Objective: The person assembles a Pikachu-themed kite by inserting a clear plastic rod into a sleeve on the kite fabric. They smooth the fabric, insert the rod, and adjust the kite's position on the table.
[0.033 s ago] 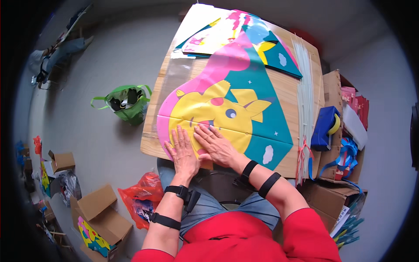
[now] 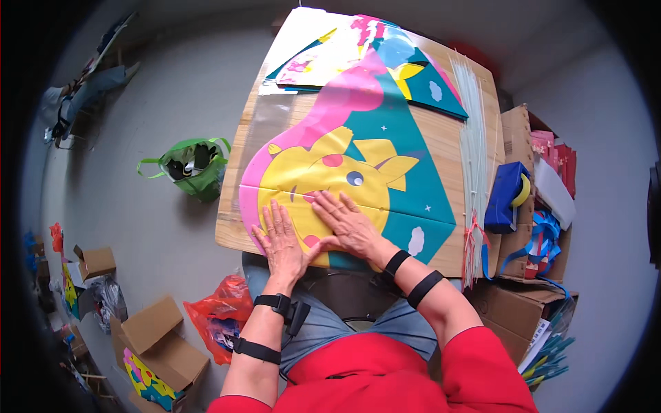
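Observation:
A creased printed sheet (image 2: 427, 186) lies on the wooden table, with pink and teal areas and a large yellow cartoon figure. My left hand (image 2: 281, 241) rests flat on the yellow part near the table's front edge, fingers spread. Beside it, my right hand (image 2: 351, 227) presses flat on the same sheet, fingers stretched forward and its thumb reaching toward the left hand. Both are open and grip nothing. The sheet's near edge is partly covered by my hands. Its far tip meets a stack of similar printed sheets (image 2: 435, 89) at the back of the table.
Thin white rods (image 2: 471, 131) lie along the right side of the wooden table (image 2: 237, 230). A blue tape dispenser (image 2: 502, 199) and cardboard boxes (image 2: 513, 316) stand to the right. On the floor at left are a green bag (image 2: 200, 182), a red plastic bag (image 2: 220, 310) and an open carton (image 2: 155, 323).
My right hand has slid slightly to the right over the sheet, widening the gap between the fingers of both hands. The left hand stays nearly in place. The whole view has shifted a little.

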`<control>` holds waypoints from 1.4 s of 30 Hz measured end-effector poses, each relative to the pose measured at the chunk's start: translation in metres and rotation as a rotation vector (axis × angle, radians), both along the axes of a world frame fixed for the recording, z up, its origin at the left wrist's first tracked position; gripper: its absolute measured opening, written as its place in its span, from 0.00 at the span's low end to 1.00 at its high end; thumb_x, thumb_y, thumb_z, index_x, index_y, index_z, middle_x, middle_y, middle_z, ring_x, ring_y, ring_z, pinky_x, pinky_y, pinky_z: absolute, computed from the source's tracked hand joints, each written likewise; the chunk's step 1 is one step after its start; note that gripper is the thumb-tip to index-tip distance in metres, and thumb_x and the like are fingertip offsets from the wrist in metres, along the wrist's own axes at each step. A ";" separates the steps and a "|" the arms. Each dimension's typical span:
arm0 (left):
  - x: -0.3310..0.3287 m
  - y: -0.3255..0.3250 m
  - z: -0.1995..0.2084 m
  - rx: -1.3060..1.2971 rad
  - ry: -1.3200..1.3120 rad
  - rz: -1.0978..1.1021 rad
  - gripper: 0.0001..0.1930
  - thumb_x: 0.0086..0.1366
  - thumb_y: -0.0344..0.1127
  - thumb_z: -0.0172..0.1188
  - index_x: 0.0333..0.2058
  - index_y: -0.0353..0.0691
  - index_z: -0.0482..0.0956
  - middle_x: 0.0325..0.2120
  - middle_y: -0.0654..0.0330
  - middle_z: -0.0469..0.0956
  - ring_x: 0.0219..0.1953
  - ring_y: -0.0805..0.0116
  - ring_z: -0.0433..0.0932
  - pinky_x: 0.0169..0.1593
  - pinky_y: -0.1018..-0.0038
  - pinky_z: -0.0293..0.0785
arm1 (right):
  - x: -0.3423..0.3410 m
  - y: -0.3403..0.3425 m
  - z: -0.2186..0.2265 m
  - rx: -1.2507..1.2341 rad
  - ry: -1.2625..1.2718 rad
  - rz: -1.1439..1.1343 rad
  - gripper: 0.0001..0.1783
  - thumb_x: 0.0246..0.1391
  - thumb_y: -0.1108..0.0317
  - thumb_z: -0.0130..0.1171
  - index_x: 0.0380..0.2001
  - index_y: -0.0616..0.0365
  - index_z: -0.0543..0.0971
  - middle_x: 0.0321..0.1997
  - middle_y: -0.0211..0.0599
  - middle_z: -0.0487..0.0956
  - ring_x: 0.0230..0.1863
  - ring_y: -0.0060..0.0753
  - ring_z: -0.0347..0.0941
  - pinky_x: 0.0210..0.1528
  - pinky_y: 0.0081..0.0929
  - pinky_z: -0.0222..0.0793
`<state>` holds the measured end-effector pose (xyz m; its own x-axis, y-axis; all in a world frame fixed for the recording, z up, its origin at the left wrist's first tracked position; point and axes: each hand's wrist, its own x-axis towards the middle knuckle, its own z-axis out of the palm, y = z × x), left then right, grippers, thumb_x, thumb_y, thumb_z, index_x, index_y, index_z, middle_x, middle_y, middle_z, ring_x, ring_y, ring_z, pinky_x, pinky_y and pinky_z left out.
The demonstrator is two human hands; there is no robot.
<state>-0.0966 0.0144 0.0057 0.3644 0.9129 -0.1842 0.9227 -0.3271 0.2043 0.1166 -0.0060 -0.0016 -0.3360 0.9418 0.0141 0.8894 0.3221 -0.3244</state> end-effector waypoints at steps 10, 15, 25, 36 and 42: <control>0.001 0.001 -0.003 -0.036 0.023 -0.031 0.63 0.51 0.71 0.58 0.68 0.31 0.33 0.71 0.48 0.28 0.72 0.50 0.24 0.67 0.42 0.22 | 0.117 -0.053 -0.003 0.018 -0.282 -0.567 0.46 0.61 0.41 0.42 0.70 0.62 0.45 0.76 0.47 0.38 0.77 0.45 0.30 0.74 0.46 0.26; -0.001 0.003 -0.004 -0.046 0.057 -0.051 0.62 0.52 0.70 0.58 0.68 0.33 0.34 0.71 0.50 0.28 0.72 0.50 0.24 0.68 0.42 0.22 | 0.049 -0.098 -0.010 0.013 0.000 -0.328 0.47 0.57 0.40 0.48 0.68 0.63 0.51 0.75 0.46 0.44 0.76 0.43 0.37 0.74 0.42 0.32; 0.003 0.004 0.003 -0.098 0.119 -0.014 0.60 0.55 0.64 0.60 0.68 0.33 0.33 0.71 0.49 0.28 0.72 0.50 0.25 0.68 0.44 0.24 | 0.140 -0.146 0.047 0.428 0.137 -0.691 0.24 0.57 0.64 0.56 0.55 0.63 0.71 0.62 0.49 0.69 0.65 0.49 0.62 0.66 0.41 0.57; 0.054 -0.041 0.040 0.250 -0.101 -0.376 0.41 0.60 0.43 0.62 0.68 0.46 0.51 0.71 0.57 0.38 0.73 0.51 0.33 0.68 0.42 0.23 | 0.184 -0.282 0.034 0.379 0.372 -1.394 0.05 0.54 0.71 0.57 0.33 0.57 0.79 0.31 0.41 0.77 0.32 0.45 0.76 0.34 0.38 0.70; 0.116 -0.115 0.047 0.016 -0.361 -0.737 0.20 0.56 0.33 0.63 0.49 0.41 0.76 0.56 0.57 0.69 0.59 0.53 0.64 0.62 0.57 0.57 | 0.177 -0.263 0.043 0.357 0.315 -1.273 0.06 0.52 0.67 0.60 0.28 0.58 0.77 0.29 0.40 0.75 0.33 0.46 0.75 0.35 0.39 0.70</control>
